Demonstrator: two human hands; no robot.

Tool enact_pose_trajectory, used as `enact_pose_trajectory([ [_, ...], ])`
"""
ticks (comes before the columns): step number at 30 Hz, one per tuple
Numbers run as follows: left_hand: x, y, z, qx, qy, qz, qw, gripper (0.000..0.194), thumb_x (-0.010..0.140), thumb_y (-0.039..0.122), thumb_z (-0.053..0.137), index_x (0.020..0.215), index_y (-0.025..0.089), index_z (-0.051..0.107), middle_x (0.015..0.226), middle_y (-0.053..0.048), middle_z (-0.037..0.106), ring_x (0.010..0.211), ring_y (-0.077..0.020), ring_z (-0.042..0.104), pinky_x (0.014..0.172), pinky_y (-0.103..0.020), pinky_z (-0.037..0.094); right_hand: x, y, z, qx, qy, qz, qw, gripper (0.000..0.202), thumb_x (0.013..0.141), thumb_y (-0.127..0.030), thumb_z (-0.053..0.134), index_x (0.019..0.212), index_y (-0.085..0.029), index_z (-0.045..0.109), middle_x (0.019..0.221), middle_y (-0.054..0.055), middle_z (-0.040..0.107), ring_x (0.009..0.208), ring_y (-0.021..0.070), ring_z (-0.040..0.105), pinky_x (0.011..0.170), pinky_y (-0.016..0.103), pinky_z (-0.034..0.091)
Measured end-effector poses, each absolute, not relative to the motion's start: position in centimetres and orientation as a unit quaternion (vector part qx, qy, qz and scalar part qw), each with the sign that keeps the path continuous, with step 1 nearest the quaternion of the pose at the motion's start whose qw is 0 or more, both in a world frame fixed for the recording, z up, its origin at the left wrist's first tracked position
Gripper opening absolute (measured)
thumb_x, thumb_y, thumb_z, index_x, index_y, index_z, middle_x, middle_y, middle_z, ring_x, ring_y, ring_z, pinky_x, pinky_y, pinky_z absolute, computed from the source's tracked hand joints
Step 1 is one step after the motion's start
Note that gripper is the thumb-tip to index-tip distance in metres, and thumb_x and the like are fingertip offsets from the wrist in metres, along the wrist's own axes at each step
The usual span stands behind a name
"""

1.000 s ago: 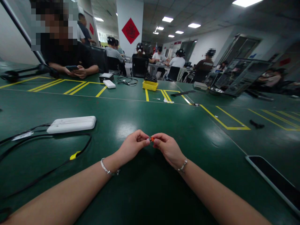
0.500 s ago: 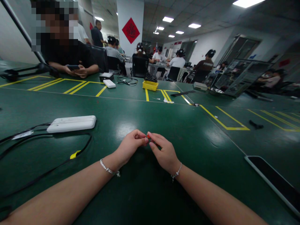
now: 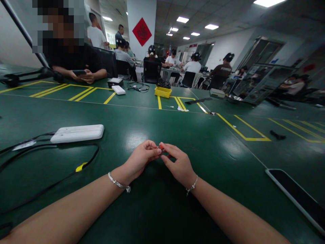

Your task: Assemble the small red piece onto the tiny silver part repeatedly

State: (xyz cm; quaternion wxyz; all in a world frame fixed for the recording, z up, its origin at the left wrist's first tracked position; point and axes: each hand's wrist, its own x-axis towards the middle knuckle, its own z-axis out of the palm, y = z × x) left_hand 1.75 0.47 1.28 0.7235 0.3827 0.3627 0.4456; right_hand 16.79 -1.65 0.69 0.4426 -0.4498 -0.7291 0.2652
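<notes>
Just above the green table (image 3: 162, 127), a tiny orange-red object (image 3: 160, 147) with a dark part sits between the fingertips of both hands. My left hand (image 3: 142, 157) pinches it from the left with thumb and index finger. My right hand (image 3: 179, 164) meets it from the right, its index fingertip on the orange part and its thumb slightly lower. Fingers partly cover the object, so its full shape cannot be made out.
A white power bank (image 3: 77, 133) with black cables (image 3: 63, 176) lies at left, a phone (image 3: 297, 196) at right. Farther back are a yellow tray (image 3: 163, 92), a small white box (image 3: 118, 89) and a metal frame (image 3: 264, 83). Across the table a person (image 3: 76, 62) holds a phone.
Both hands stay nearly in place; the right thumb has shifted slightly around the small object. In the background, people standing at the back left have moved.
</notes>
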Motion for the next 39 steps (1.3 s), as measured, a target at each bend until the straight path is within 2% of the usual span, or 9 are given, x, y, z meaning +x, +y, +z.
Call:
enact_pose_trajectory([
  [6, 2.09, -0.01, 1.42, 0.373, 0.372, 0.449, 0.722, 0.019, 0.063, 0.014, 0.064, 0.071, 0.015, 0.047, 0.064, 0.003, 0.056, 0.058, -0.0065, 0.054, 0.057, -0.019, 0.041, 16.57, -1.70, 0.61, -0.464, -0.736, 0.229, 0.436, 0.044, 0.069, -0.023, 0.058, 0.112, -0.028, 0.053, 0.110, 0.004, 0.055, 0.096, 0.0191, 0.051, 0.070, 0.032, 0.048],
  [12, 2.69, -0.52, 1.51, 0.402, 0.371, 0.425, 0.722, 0.017, 0.064, 0.018, 0.064, 0.069, 0.014, 0.048, 0.064, 0.002, 0.056, 0.060, -0.0075, 0.054, 0.059, -0.019, 0.042, 16.62, -1.91, 1.00, -0.491, -0.737, 0.172, 0.431, 0.034, 0.068, -0.018, 0.054, 0.101, -0.023, 0.058, 0.092, 0.005, 0.059, 0.082, 0.0172, 0.054, 0.067, 0.030, 0.046],
  [17, 2.57, -0.43, 1.39, 0.386, 0.357, 0.406, 0.748, 0.015, 0.071, 0.027, 0.058, 0.078, 0.014, 0.053, 0.078, -0.004, 0.060, 0.069, -0.0113, 0.057, 0.065, -0.024, 0.045, 16.78, -1.88, 1.12, -0.499, -0.742, 0.164, 0.416, 0.027, 0.067, -0.018, 0.053, 0.094, -0.022, 0.058, 0.086, 0.004, 0.060, 0.077, 0.0164, 0.053, 0.070, 0.031, 0.044],
  [26, 2.34, -0.18, 1.18, 0.360, 0.334, 0.379, 0.784, 0.019, 0.075, 0.030, 0.054, 0.079, 0.012, 0.058, 0.072, -0.004, 0.062, 0.064, -0.0104, 0.058, 0.064, -0.023, 0.046, 17.08, -1.72, 1.25, -0.482, -0.761, 0.159, 0.405, 0.029, 0.067, -0.016, 0.052, 0.095, -0.022, 0.058, 0.090, 0.004, 0.060, 0.083, 0.0174, 0.054, 0.077, 0.033, 0.043],
  [32, 2.18, -0.13, 1.22, 0.388, 0.326, 0.363, 0.782, 0.013, 0.072, 0.023, 0.058, 0.080, 0.012, 0.057, 0.082, -0.005, 0.063, 0.070, -0.0100, 0.058, 0.065, -0.021, 0.046, 17.24, -1.61, 1.08, -0.481, -0.755, 0.166, 0.413, 0.028, 0.067, -0.018, 0.054, 0.094, -0.023, 0.059, 0.090, 0.004, 0.060, 0.082, 0.0171, 0.055, 0.075, 0.032, 0.044],
  [39, 2.38, -0.11, 0.97, 0.409, 0.331, 0.371, 0.765, 0.013, 0.072, 0.022, 0.058, 0.080, 0.013, 0.054, 0.085, -0.005, 0.062, 0.072, -0.0100, 0.057, 0.066, -0.022, 0.045, 17.04, -1.66, 1.36, -0.456, -0.768, 0.172, 0.416, 0.031, 0.068, -0.014, 0.051, 0.098, -0.023, 0.057, 0.095, 0.004, 0.058, 0.087, 0.0155, 0.054, 0.077, 0.030, 0.045],
])
